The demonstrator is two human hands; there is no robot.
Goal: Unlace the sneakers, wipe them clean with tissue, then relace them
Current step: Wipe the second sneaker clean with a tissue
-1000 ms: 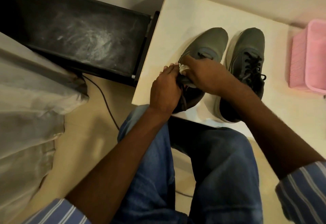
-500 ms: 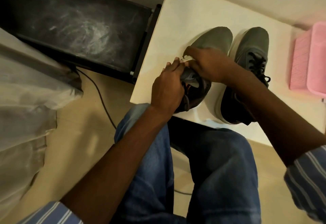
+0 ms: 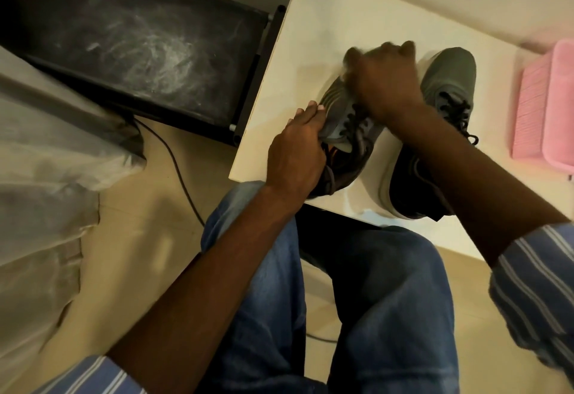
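White table (image 3: 341,21) has both grey sneakers on it, the right sneaker (image 3: 447,83) just sitting laced, the left sneaker (image 3: 341,114) gripped at the collar by the left hand (image 3: 295,157), right hand (image 3: 385,83) curled over its toe, too blurry to see any tissue.

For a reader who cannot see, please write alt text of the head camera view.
A person's left hand holds the near sneaker at its side while the blurred right hand covers its toe. A second, laced sneaker stands beside it on a white table.
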